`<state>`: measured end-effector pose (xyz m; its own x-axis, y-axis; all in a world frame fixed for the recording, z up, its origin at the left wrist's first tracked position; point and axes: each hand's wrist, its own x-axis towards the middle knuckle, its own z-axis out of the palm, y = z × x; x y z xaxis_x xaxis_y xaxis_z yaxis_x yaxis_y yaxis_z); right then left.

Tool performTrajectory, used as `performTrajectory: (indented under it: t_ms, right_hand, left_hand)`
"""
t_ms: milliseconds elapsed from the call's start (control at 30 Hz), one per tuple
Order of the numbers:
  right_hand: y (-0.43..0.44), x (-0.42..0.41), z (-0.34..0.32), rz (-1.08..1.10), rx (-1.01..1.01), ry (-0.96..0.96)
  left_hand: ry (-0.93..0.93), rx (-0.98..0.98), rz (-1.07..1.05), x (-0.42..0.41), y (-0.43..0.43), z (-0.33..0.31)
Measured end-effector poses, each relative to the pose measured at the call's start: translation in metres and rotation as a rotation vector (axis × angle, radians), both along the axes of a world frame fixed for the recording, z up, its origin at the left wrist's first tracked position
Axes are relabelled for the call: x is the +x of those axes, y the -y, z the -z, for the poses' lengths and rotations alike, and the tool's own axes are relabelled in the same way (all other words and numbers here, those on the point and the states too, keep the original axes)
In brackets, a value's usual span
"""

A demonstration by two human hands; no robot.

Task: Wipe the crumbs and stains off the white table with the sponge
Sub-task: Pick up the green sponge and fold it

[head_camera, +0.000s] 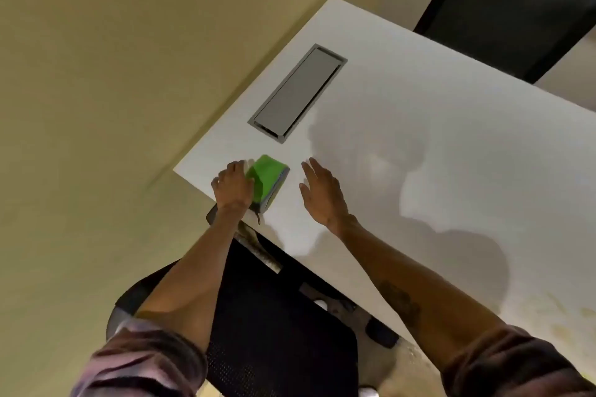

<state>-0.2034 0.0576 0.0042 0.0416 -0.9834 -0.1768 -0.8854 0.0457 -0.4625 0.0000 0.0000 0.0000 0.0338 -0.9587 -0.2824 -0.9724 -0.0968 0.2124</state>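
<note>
A green sponge [268,179] with a grey underside lies near the left corner of the white table [419,126]. My left hand [231,185] rests against the sponge's left side, fingers curled on it. My right hand [321,192] hovers just right of the sponge with its fingers spread and nothing in it. Faint yellowish stains [561,322] mark the table near the lower right.
A grey rectangular cable hatch [298,92] is set into the table beyond the sponge. A black mesh chair [277,325] stands under the near table edge, between my arms. Another dark chair [512,6] stands at the far side. Tan floor lies to the left.
</note>
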Motion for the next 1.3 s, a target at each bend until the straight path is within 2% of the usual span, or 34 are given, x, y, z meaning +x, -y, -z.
performTrajectory:
  t_ms: [67,167,267,367,700,1000,1300]
  right_hand:
    - [0.005,0.008,0.005,-0.033,0.054,-0.013]
    - [0.007,0.019,0.021,-0.071,0.105,-0.023]
    - [0.010,0.029,0.031,-0.095,0.151,0.008]
    - [0.011,0.037,0.036,-0.105,0.155,0.015]
    - [0.004,0.032,0.058,-0.080,0.178,0.042]
    - [0.003,0.034,0.062,-0.123,0.196,0.027]
    - [0.008,0.010,0.046,-0.068,0.173,0.032]
  left_hand:
    - [-0.005,-0.023,0.010,0.002,0.000,0.005]
    - [-0.003,-0.072,0.136,-0.001,-0.005,0.023]
    - [-0.039,0.005,0.209,-0.007,-0.009,0.038]
    - [-0.080,0.073,0.185,-0.012,-0.013,0.052]
    - [-0.030,0.071,0.169,-0.017,-0.014,0.063]
    - [-0.100,0.033,0.163,-0.017,-0.007,0.054]
    - [-0.133,0.037,0.148,-0.032,-0.002,0.038]
